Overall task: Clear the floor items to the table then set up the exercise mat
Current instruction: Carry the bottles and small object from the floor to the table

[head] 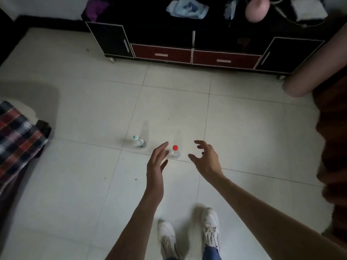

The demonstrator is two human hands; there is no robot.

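Observation:
Two clear plastic bottles stand upright on the white tiled floor. The red-capped bottle (176, 152) is between my hands. The green-capped bottle (139, 142) stands a little to its left. My left hand (156, 162) hovers just left of the red-capped bottle, fingers apart, holding nothing. My right hand (205, 158) is spread open to the right of that bottle, apart from it. A rolled pinkish exercise mat (311, 72) leans at the right edge.
A black cabinet (193, 44) with dark red drawers runs along the far wall, with cloths and a pink round object (256, 9) on top. A plaid blanket (16, 132) lies at the left. A dark brown furnishing (334, 147) fills the right side. My white shoes (187, 235) are below.

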